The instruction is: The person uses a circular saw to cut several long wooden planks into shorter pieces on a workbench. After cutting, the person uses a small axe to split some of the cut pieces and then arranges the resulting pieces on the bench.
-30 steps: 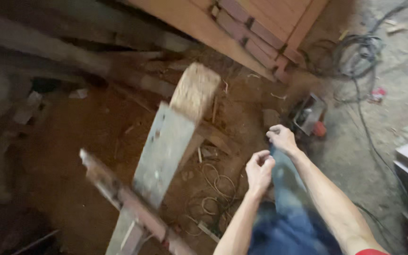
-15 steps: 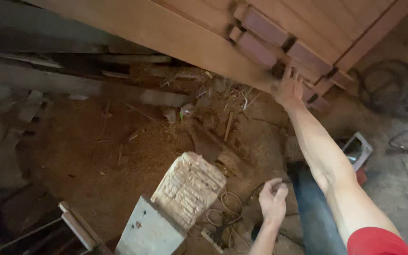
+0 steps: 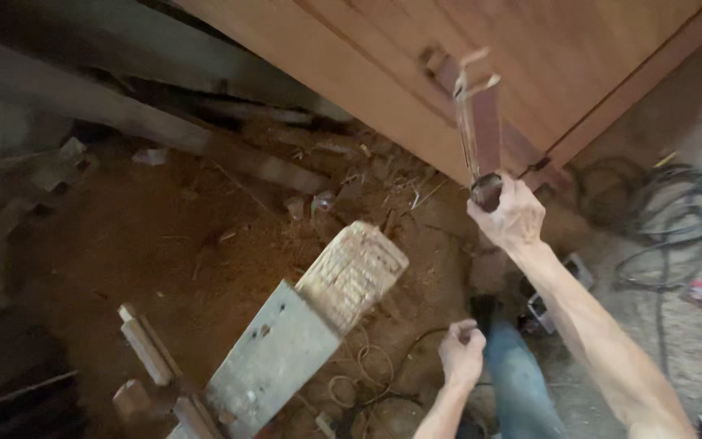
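The lower end of the reddish wooden piece is hidden inside the right hand, gripped upper right. The left hand is curled shut at bottom centre; contents cannot be told. Sawdust floor, cables blurred.
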